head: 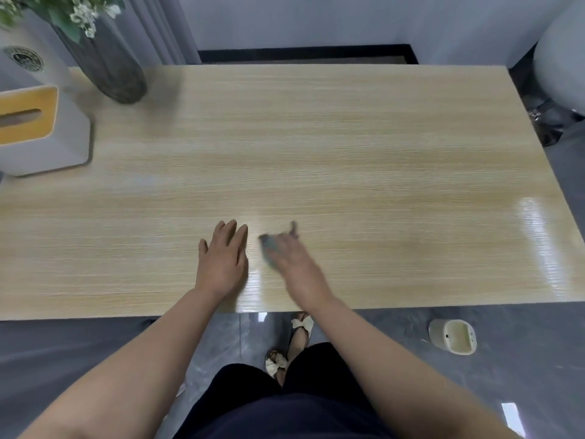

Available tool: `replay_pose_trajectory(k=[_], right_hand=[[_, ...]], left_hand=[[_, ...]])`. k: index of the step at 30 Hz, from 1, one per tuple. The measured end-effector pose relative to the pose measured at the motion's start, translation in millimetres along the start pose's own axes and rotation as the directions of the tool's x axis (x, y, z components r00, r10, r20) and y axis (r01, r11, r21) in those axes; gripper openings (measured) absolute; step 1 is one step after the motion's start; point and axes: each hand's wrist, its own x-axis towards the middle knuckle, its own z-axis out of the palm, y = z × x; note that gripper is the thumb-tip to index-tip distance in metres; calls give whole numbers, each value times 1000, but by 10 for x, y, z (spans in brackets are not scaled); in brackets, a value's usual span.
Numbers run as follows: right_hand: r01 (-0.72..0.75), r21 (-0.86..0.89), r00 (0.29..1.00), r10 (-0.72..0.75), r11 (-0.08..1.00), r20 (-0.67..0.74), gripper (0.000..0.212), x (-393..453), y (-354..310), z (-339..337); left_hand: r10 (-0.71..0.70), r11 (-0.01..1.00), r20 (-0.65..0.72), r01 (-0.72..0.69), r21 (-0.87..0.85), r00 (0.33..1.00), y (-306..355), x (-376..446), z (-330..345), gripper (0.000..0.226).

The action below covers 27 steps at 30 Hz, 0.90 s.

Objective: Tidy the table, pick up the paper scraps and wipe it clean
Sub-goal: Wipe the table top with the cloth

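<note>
Blue-grey wiping cloth (269, 248) bunched in right hand (294, 258), pressed on the light wood-grain laminate table (348, 147) near its front edge; hand is motion-blurred, finger detail unclear. Left hand (223, 258) flat on the tabletop just beside it, fingers straight and together, holding nothing. Back left: white tissue box with yellow top (41, 131), dark grey vase with white flowers (107, 64). Small cream bin (452, 337) on floor, right.

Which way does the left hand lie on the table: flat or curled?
Flat: the left hand rests palm down, fingers straight, on the table.
</note>
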Motion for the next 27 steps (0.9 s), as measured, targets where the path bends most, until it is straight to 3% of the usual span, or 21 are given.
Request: replay_pose_trajectory(k=[3, 5, 8, 10, 12, 14, 16, 17, 19, 21, 24, 27], right_hand=[[187, 59, 964, -195, 981, 180, 53, 13, 99, -51], [166, 35, 965, -170, 985, 198, 42, 146, 409, -263], [-135, -32, 991, 135, 990, -11, 42, 302, 1051, -525], [-375, -42, 925, 371, 926, -87, 50, 285, 1311, -571], [-488, -17, 865, 481, 873, -141, 57, 335, 1158, -520], [-312, -64, 937, 296, 948, -185, 65, 373, 744, -412], [-1, -86, 998, -5, 996, -68, 57, 301, 374, -250], [122, -57, 992, -121, 991, 35, 52, 244, 266, -224], [228, 27, 954, -229, 973, 192, 53, 226, 301, -261], [262, 10, 947, -259, 965, 192, 52, 340, 520, -414], [27, -31, 997, -25, 999, 69, 46, 551, 992, -663], [-268, -85, 963, 266, 960, -33, 57, 596, 1430, -726]], left_hand=[[-20, 1000, -10, 20, 7, 1000, 15, 92, -46, 50], [-26, 999, -16, 26, 31, 1000, 18, 139, -66, 50], [-47, 998, -13, 48, 44, 999, 38, 204, -88, 52], [-62, 997, -9, 62, 49, 998, 53, 250, -99, 52], [-84, 996, 6, 83, 40, 996, 75, 295, -106, 52], [-105, 994, 16, 105, 27, 994, 97, 324, -106, 52], [-110, 994, 22, 109, 29, 994, 109, 333, -101, 52], [-109, 994, 21, 108, 31, 994, 106, 332, -98, 52], [-102, 994, 16, 101, 40, 995, 92, 318, -86, 51], [-99, 994, 19, 98, 54, 995, 76, 307, -79, 51], [-92, 995, -9, 92, 40, 996, 56, 315, -80, 51], [-76, 997, -73, 76, 7, 994, 60, 363, -110, 50]])
